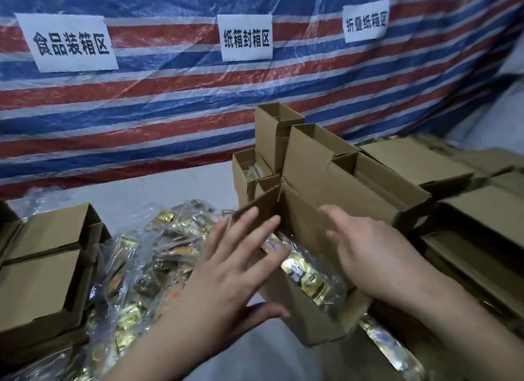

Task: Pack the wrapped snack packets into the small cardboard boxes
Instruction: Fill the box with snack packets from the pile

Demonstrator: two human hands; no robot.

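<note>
Two hands, mine, hover spread over one open box (286,304) at the worktop's near edge: my left hand (226,270) has straight fingers at its left flap, my right hand (377,256) is loose over its right wall, neither gripping. Gold packets (304,275) lie inside. More packets (158,247) sit bagged to the left, too blurred to count. Three paper signs hang on the striped tarp (175,102).

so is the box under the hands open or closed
Open: the box has its flaps up, and gold snack packets show inside it between the left hand and right hand.
</note>
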